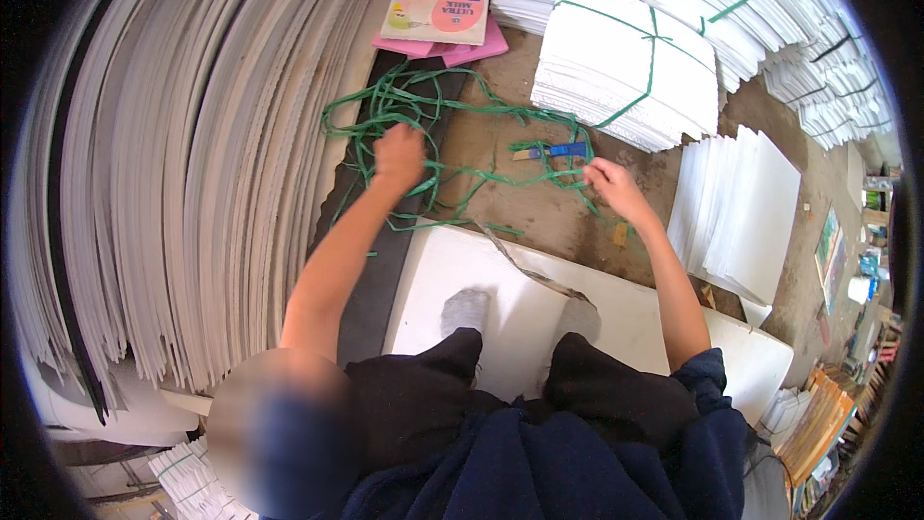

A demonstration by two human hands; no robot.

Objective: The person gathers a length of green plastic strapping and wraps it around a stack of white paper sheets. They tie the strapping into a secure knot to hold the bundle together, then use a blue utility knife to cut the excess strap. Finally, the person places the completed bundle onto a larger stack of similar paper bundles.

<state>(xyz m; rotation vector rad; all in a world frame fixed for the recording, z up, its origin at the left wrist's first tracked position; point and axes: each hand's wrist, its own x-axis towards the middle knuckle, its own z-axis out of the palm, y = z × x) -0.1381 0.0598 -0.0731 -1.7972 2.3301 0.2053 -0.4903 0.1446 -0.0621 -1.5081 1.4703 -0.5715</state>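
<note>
A loose tangle of green plastic twine (390,87) lies over the dark strip and brown floor ahead of my feet. My left hand (399,156) is closed in the middle of this tangle, with strands around it. Farther right, my right hand (613,185) pinches a strand between thumb and fingers. One length of twine runs between both hands. Just beyond my right hand lies a slim blue tool (560,150) with a tan end, partly covered by twine; its exact kind is hard to make out.
Tall stacked sheets (192,154) wall off the left side. White paper bundles tied with green twine (616,67) stand at the far right, with a loose white stack (736,212) nearer. A printed carton sheet (435,0) rests on pink sheets. My feet stand on white board (510,347).
</note>
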